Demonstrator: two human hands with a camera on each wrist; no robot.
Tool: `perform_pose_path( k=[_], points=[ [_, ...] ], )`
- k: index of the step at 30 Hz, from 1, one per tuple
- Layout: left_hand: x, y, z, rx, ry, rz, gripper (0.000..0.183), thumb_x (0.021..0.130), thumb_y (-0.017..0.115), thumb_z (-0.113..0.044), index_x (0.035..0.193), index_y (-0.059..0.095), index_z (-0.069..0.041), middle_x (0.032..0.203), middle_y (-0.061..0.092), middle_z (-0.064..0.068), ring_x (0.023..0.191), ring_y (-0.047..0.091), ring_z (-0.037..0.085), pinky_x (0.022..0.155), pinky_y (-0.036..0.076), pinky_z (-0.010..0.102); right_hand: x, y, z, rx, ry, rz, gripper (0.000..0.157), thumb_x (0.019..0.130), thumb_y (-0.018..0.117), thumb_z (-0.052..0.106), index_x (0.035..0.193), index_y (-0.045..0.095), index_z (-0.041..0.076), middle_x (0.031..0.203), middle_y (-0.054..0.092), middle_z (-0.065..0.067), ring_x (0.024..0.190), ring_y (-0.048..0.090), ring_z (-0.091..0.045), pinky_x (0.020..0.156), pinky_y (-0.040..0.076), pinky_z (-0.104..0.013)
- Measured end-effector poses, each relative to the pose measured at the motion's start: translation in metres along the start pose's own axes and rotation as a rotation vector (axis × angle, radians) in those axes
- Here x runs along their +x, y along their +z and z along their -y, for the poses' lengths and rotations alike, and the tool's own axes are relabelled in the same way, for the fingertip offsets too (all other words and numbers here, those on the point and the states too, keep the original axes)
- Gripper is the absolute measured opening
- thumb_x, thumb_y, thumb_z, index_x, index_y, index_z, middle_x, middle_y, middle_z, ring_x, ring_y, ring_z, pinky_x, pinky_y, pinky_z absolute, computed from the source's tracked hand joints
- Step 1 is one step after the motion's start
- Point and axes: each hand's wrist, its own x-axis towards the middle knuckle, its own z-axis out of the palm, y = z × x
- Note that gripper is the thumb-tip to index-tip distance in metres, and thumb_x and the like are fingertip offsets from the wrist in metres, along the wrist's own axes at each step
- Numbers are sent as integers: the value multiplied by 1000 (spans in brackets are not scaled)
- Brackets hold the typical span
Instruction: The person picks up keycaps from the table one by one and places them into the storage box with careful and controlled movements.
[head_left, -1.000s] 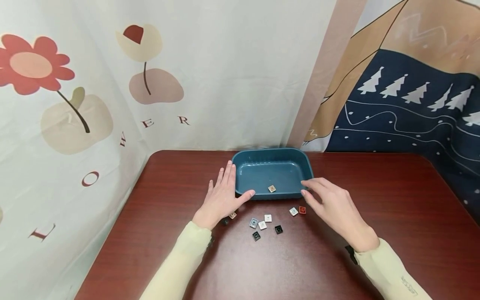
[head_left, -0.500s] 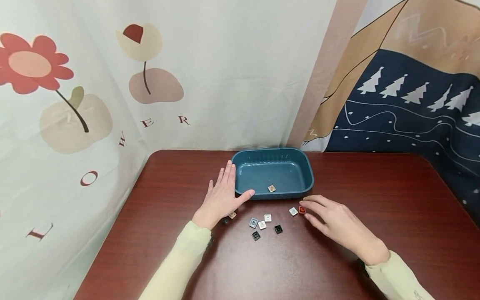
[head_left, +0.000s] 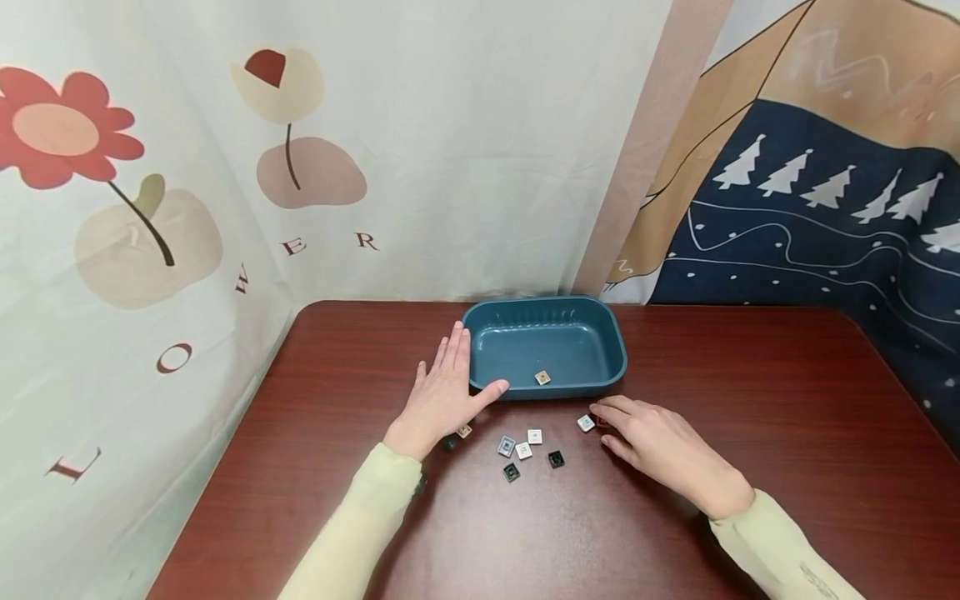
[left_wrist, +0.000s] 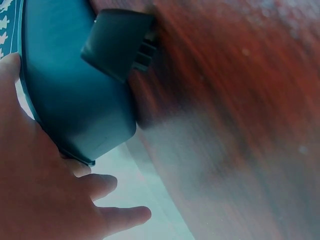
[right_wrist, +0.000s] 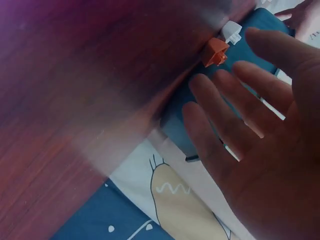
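Observation:
My left hand [head_left: 438, 400] rests against the left end of a blue plastic basin [head_left: 517, 346], fingers straight and thumb along the near rim. One tan keycap [head_left: 542, 377] lies inside the basin. Over a red-orange keycap [right_wrist: 215, 53] hovers my right hand [head_left: 667, 446], its fingers spread and slightly bent. In the head view those fingers partly cover that keycap, while the right wrist view shows a gap between them. A white keycap [head_left: 586, 423] sits just left of it.
Several grey, white and black keycaps [head_left: 523, 451] lie in front of the basin on the dark red table [head_left: 750, 375]. By the left wrist are a tan keycap [head_left: 463, 431] and a dark keycap [left_wrist: 117, 42]. A printed curtain [head_left: 450, 167] hangs behind.
My right hand has come away from the basin's near right corner, down toward the table, then left over the red-orange keycap. The left hand and basin stay in place.

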Motion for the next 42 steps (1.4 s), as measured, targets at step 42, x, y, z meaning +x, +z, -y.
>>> perform_pose_path(
  k=[42],
  points=[
    [2,0,-1,-7,-7,21,110,94,42,-81,166,1,-9,174,-8,2,159,10,32,120,17,68,-1,-1,0,96,5,-110,24,86,84,5,109,77,4,101,68,-1,85,67,-10,74,60,-31]
  ],
)
